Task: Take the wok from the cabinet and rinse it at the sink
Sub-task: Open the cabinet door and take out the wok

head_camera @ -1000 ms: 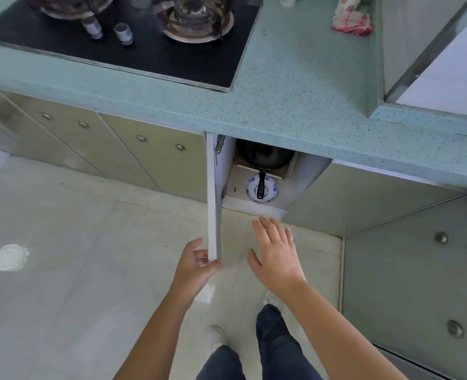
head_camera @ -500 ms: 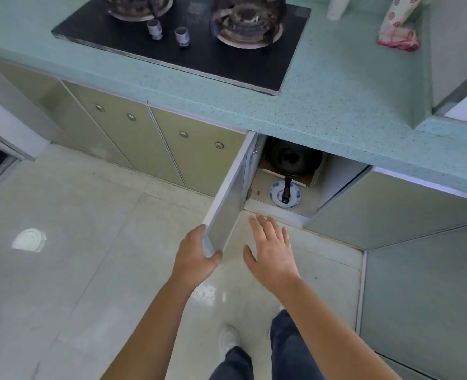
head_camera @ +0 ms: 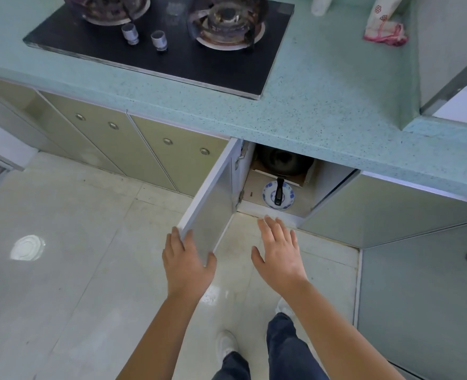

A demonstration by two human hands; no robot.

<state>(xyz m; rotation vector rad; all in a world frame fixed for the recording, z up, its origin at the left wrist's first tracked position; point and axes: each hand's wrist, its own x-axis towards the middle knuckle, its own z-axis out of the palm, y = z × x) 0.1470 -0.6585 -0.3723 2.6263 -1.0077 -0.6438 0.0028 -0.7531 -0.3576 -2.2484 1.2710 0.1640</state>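
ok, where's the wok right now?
The wok sits inside the open cabinet under the countertop, right of centre in the head view, its handle pointing out over a blue-and-white plate.

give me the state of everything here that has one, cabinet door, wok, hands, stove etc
cabinet door: swung open, edge held by the left hand
left hand: gripping the door's edge
right hand: open, empty, spread in front of the cabinet
wok: inside the cabinet, untouched, handle over the plate
plate: on the cabinet floor
stove burners: no flame visible
other cabinet doors: closed
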